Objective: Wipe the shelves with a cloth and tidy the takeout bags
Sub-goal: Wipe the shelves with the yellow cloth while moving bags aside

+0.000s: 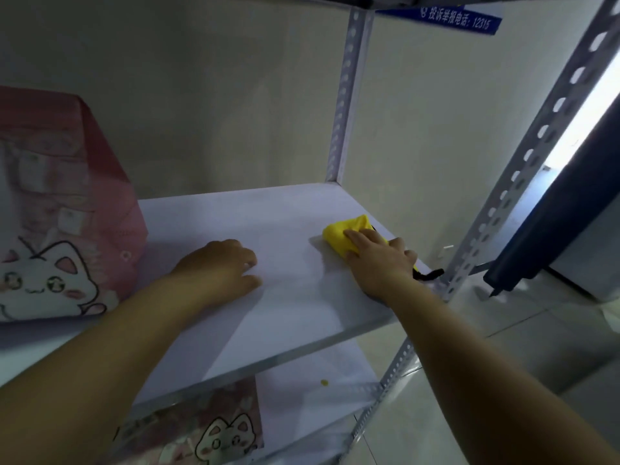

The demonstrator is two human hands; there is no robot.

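Note:
A white metal shelf (pixel 268 216) runs across the middle of the head view. My right hand (pixel 379 260) presses a folded yellow cloth (pixel 342 233) flat on the shelf near its right end; a black strap (pixel 431 274) sticks out beside the wrist. My left hand (pixel 221 266) rests on the shelf at its middle, fingers curled, holding nothing. A pink takeout bag with a white cat (pixel 60 213) stands at the shelf's left end, apart from both hands. A second cat bag (pixel 208 427) lies on the shelf below.
Perforated grey uprights (pixel 345 95) (pixel 523 162) frame the rack's right side. The lower shelf (pixel 312 380) carries a small yellow speck (pixel 324 382). A dark pole (pixel 550 209) leans at the right over a tiled floor (pixel 536 357). A blue sign (pixel 459 18) hangs above.

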